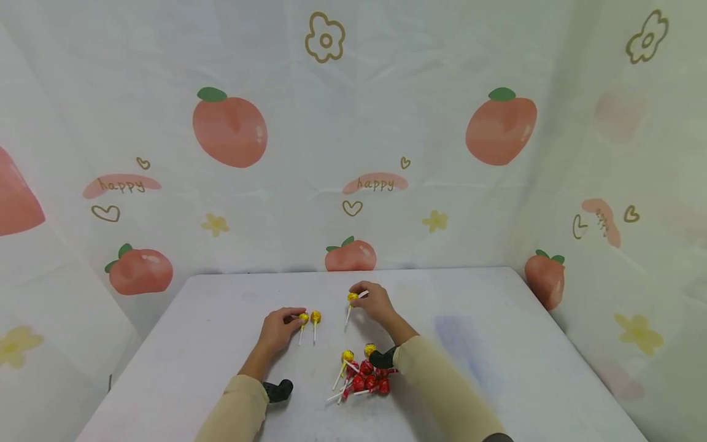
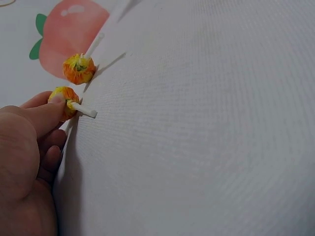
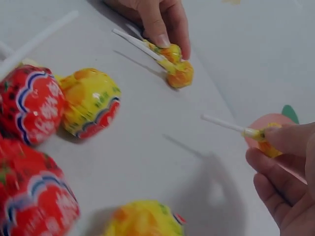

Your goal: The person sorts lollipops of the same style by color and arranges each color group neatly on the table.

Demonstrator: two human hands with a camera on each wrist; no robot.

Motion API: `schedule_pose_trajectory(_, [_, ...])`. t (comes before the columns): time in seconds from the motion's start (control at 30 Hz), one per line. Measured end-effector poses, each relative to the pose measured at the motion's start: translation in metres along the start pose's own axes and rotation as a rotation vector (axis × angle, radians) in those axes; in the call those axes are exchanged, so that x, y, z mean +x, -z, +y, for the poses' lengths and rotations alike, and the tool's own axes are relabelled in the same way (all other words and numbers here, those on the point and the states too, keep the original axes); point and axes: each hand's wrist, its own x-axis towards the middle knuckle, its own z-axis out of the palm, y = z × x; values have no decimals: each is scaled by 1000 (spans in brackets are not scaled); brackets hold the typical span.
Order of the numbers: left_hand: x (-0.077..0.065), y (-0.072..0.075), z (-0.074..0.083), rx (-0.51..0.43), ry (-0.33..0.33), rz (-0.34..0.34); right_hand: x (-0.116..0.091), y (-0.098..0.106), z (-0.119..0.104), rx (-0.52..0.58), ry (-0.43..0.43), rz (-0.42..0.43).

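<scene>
My left hand pinches a yellow lollipop by its wrapped head, low at the table, with the white stick pointing toward me. Just right of it stands another yellow-orange lollipop, its stick also toward me. In the left wrist view, thumb and fingers grip the held lollipop beside the second one. My right hand, farther back and to the right, holds a third yellow lollipop between thumb and fingertips. Its shadow falls apart from it on the table in the right wrist view.
Nearer me, a pile of red lollipops lies with yellow ones at its back edge, sticks at various angles. The right forearm sleeve passes beside the pile. A printed curtain hangs behind the white table.
</scene>
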Motion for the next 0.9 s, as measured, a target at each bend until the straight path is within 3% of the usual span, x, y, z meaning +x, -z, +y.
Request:
schedule_pose_trajectory(0.4, [1, 0, 1, -4, 1, -5, 0, -35, 2, 21, -53, -79])
schedule_pose_trajectory(0.6, [1, 0, 1, 7, 1, 0, -3, -47, -6, 3, -22, -77])
schedule_pose_trajectory(0.9, [1, 0, 0, -2, -12, 2, -8, -57, -10, -43, -66, -80])
